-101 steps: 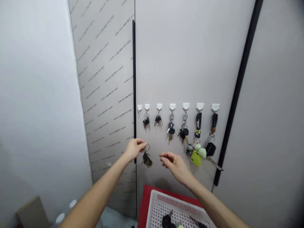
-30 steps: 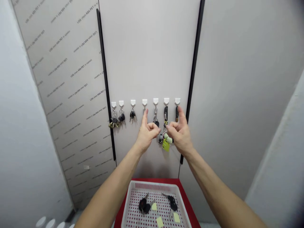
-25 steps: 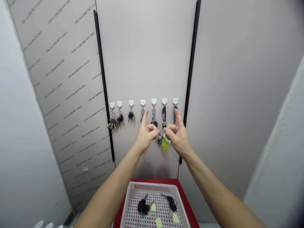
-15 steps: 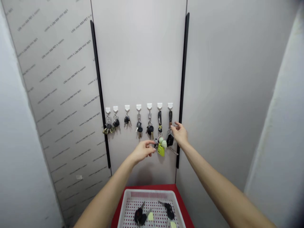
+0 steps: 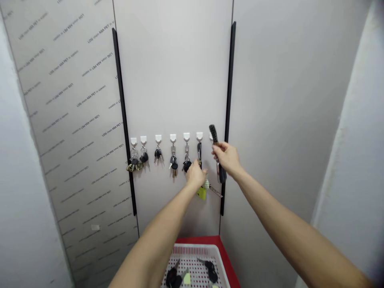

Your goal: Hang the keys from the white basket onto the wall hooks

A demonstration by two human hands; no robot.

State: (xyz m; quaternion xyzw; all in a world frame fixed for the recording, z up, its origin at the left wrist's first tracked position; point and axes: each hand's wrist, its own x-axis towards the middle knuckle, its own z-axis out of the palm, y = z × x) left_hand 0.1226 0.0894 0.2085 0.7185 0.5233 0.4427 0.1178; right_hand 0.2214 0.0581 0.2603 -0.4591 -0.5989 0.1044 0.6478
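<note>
A row of white hooks (image 5: 158,138) on the pale wall panel carries several key bunches (image 5: 173,161). My right hand (image 5: 226,157) is closed round the black strap key set (image 5: 218,154) from the rightmost hook, its strap end lifted above the hook and the fob hanging below my fist. My left hand (image 5: 195,176) is closed on the black lanyard key set (image 5: 199,154) at the neighbouring hook; its lime green tag (image 5: 202,193) hangs under my fingers.
A white perforated basket (image 5: 198,251) on a red surface (image 5: 198,241) sits below, holding black keys (image 5: 210,271) and yellow notes. Black vertical handles (image 5: 229,112) flank the panel. A film-covered panel (image 5: 75,120) stands to the left.
The last bunch went from my left hand onto the leftmost hook. Both hands then moved to the right end; the right lifted the strap key set off its hook, the left rose to the lanyard.
</note>
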